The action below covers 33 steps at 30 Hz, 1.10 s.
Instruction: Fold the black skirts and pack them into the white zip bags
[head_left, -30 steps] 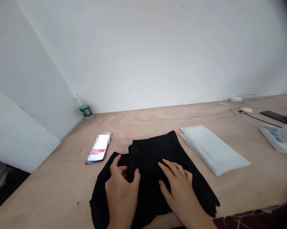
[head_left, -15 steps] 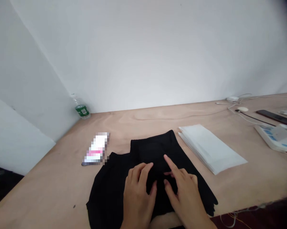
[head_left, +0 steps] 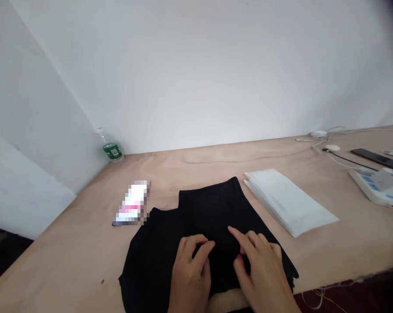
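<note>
A black cloth garment (head_left: pixel 209 208) lies spread on the wooden table in front of me, its far edge straight and its left part reaching lower. My left hand (head_left: pixel 191 269) rests on the middle of the cloth, fingers bent and thumb partly tucked beneath. Beside it on the right, my right hand (head_left: pixel 263 263) touches the cloth with the index finger stretched out and the thumb apart from it. No fold of cloth shows lifted between the fingers of either hand. The hands and forearms cover the near part of the garment.
A folded white sheet stack (head_left: pixel 287 200) lies right of the garment. Left of it is a phone (head_left: pixel 132 203) with a blurred screen; a bottle (head_left: pixel 112 150) stands in the corner. A power strip (head_left: pixel 379 187), a dark handset (head_left: pixel 377 158) and cables are at the right.
Both hands have slid towards me over the cloth. The left fingers are more bent, and the right hand has shifted slightly right. The garment lies in the same place.
</note>
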Each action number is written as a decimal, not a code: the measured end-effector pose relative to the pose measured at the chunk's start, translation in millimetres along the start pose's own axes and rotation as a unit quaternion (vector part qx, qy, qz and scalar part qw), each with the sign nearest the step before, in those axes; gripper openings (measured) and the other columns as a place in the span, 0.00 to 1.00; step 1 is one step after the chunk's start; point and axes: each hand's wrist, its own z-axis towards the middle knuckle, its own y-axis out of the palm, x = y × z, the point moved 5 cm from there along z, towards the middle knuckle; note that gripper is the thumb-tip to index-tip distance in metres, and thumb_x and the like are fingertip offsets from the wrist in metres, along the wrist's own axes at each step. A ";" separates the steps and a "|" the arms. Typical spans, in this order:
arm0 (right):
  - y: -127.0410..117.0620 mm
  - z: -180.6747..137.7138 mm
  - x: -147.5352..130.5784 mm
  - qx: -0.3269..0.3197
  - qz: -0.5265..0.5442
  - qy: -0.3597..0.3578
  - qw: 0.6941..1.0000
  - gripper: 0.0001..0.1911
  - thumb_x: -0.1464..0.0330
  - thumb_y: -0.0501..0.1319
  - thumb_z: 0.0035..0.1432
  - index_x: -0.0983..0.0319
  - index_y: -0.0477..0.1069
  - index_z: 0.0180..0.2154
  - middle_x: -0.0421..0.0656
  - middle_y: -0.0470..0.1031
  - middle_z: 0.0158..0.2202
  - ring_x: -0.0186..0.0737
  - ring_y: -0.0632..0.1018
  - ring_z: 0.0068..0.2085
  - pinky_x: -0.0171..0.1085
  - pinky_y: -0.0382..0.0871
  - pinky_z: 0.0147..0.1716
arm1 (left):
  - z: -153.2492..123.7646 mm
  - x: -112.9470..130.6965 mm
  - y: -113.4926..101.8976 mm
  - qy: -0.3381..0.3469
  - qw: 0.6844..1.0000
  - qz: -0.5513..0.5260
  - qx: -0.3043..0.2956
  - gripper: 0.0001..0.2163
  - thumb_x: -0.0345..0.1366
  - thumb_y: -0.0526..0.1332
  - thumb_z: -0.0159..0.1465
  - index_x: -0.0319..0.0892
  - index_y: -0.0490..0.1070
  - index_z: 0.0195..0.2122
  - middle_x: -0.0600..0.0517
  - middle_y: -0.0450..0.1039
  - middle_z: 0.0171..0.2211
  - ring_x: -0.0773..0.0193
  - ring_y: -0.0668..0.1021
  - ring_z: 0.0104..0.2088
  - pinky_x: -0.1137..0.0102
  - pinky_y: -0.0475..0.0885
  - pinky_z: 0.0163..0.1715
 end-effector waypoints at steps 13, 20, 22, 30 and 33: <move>37.6 60.2 -13.6 -0.116 -0.024 -0.051 0.992 0.25 0.63 0.44 0.63 0.63 0.53 0.60 0.44 0.52 0.63 0.46 0.52 0.63 0.50 0.52 0.58 | 16.7 5.5 -10.4 -0.022 0.995 0.085 -0.046 0.17 0.25 0.49 0.59 0.39 0.65 0.48 0.43 0.68 0.49 0.57 0.70 0.50 0.61 0.71 0.45; 52.2 55.4 -4.0 -0.167 -0.033 -0.053 0.984 0.28 0.59 0.41 0.63 0.64 0.47 0.61 0.44 0.45 0.64 0.42 0.47 0.64 0.48 0.50 0.59 | 34.6 -23.2 33.4 -0.042 0.943 0.201 -0.260 0.23 0.29 0.43 0.64 0.36 0.51 0.61 0.46 0.50 0.62 0.54 0.52 0.62 0.54 0.59 0.56; 56.2 52.2 -2.5 -0.173 -0.033 -0.047 0.983 0.29 0.59 0.41 0.63 0.66 0.46 0.61 0.45 0.44 0.64 0.41 0.47 0.64 0.47 0.50 0.59 | 31.4 -28.6 38.2 -0.050 0.934 0.217 -0.279 0.23 0.30 0.43 0.64 0.36 0.50 0.61 0.47 0.50 0.62 0.55 0.53 0.62 0.55 0.58 0.57; 64.3 47.6 -2.4 -0.153 -0.024 -0.041 0.987 0.29 0.60 0.41 0.63 0.69 0.47 0.61 0.48 0.45 0.64 0.42 0.48 0.63 0.46 0.52 0.59 | 21.0 -31.4 40.2 -0.042 0.932 0.238 -0.272 0.23 0.30 0.44 0.63 0.36 0.51 0.61 0.46 0.50 0.62 0.56 0.55 0.61 0.55 0.59 0.56; 63.8 48.1 -2.8 -0.146 -0.026 -0.046 0.988 0.29 0.61 0.42 0.63 0.69 0.47 0.61 0.49 0.45 0.64 0.43 0.49 0.63 0.46 0.53 0.58 | 21.2 -31.6 40.3 -0.037 0.936 0.235 -0.259 0.23 0.30 0.44 0.63 0.36 0.52 0.60 0.45 0.51 0.61 0.55 0.56 0.61 0.54 0.59 0.56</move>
